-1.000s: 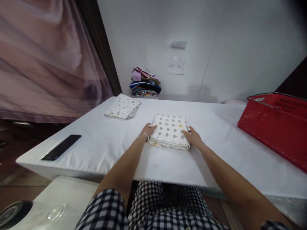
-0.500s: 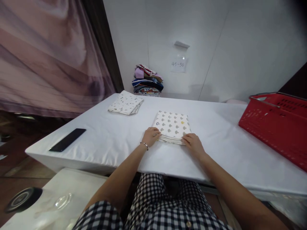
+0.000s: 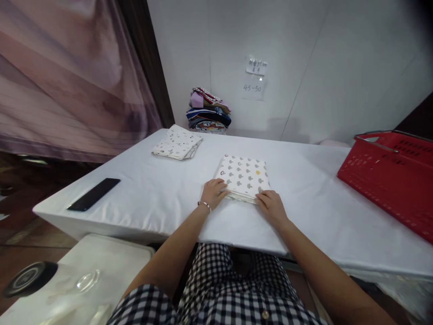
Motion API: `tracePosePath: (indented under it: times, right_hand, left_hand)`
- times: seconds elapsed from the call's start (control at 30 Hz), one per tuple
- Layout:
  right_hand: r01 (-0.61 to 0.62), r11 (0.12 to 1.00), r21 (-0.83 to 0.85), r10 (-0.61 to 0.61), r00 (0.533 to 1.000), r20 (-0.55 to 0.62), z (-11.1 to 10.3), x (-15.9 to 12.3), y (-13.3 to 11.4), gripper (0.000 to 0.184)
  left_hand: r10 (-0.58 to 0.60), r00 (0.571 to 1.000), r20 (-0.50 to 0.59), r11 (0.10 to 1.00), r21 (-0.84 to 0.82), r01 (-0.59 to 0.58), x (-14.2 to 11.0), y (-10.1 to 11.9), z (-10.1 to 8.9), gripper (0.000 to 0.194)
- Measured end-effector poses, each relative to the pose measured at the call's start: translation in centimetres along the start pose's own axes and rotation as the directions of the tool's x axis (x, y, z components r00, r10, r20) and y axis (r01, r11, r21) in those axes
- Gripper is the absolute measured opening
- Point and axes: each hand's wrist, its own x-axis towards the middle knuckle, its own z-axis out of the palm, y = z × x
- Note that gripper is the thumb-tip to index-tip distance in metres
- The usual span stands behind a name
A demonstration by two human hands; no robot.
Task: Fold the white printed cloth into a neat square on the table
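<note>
A folded white cloth (image 3: 244, 175) with grey tree-like prints and one yellow print lies flat in front of me on the white-covered table (image 3: 162, 189). My left hand (image 3: 214, 192) grips its near left corner, fingers on top and thumb toward the layered front edge. At the near right corner my right hand (image 3: 270, 204) pinches the layers in the same way. Part of each corner is hidden under the fingers. Farther back on the left rests another folded white cloth (image 3: 177, 143) with small dark prints, apart from both hands.
A black phone-like slab (image 3: 94, 194) lies near the table's left edge. On the right stands a red plastic basket (image 3: 389, 180). A stack of folded fabrics (image 3: 209, 112) is against the back wall. Below left, a white surface (image 3: 111, 253) holds a dark round object (image 3: 31, 279).
Both hands stay at the cloth's near corners, almost unmoved. The view has shifted slightly, and the upper wall note now shows its writing.
</note>
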Motion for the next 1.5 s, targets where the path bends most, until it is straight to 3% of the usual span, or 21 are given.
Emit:
tracePosePath:
  times: [0.13, 0.33, 0.4, 0.53, 0.6, 0.73, 0.93, 1.17, 1.37, 1.5]
  right_hand:
    - [-0.165, 0.981, 0.100, 0.170, 0.984, -0.046, 0.3, 0.6, -0.4, 0.031]
    - [-0.145, 0.986, 0.078, 0.149, 0.988, -0.045, 0.5, 0.6, -0.7, 0.029]
    - [-0.163, 0.981, 0.101, 0.169, 0.984, -0.050, 0.5, 0.7, -0.7, 0.029]
    - [-0.208, 0.965, 0.159, 0.222, 0.972, -0.078, 0.6, 0.9, -0.6, 0.030]
    - [-0.207, 0.965, 0.162, 0.222, 0.971, -0.085, 0.7, 1.0, -0.6, 0.029]
    - [-0.184, 0.974, 0.132, 0.196, 0.977, -0.086, 0.8, 0.9, -0.5, 0.026]
    - [-0.131, 0.988, 0.084, 0.139, 0.986, -0.089, 0.8, 0.7, -0.4, 0.026]
    - [-0.069, 0.997, 0.024, 0.071, 0.991, -0.110, 0.7, 0.6, -0.4, 0.025]
    - [0.055, 0.992, -0.111, -0.058, 0.998, -0.018, 0.7, 0.3, -1.0, 0.023]
    - [0.122, 0.981, -0.151, -0.119, 0.993, 0.027, 0.7, 0.5, -1.6, 0.024]
  left_hand:
    - [-0.038, 0.999, 0.013, 0.999, 0.014, 0.038, 0.6, 0.4, -0.1, 0.021]
    - [0.010, 0.999, -0.051, 0.994, 0.110, -0.004, 0.4, 1.3, 0.2, 0.020]
    - [0.076, 0.996, -0.044, 0.987, 0.143, -0.069, 0.0, 2.2, 0.3, 0.020]
    - [0.262, 0.958, 0.112, 0.950, 0.142, -0.277, -0.2, 4.2, 0.9, 0.020]
    - [0.293, 0.946, 0.142, 0.942, 0.124, -0.310, 0.0, 4.8, 1.3, 0.020]
    - [0.257, 0.960, 0.113, 0.952, 0.140, -0.271, 0.9, 5.2, 2.1, 0.018]
    - [0.258, 0.948, 0.188, 0.937, 0.190, -0.292, 1.9, 5.3, 2.6, 0.018]
    - [0.356, 0.927, 0.120, 0.904, 0.206, -0.374, 0.8, 5.0, 2.7, 0.025]
    - [0.342, 0.938, 0.053, 0.923, 0.168, -0.346, -0.1, 4.3, 2.6, 0.020]
    - [0.305, 0.950, 0.066, 0.941, 0.135, -0.312, 0.0, 4.4, 2.8, 0.019]
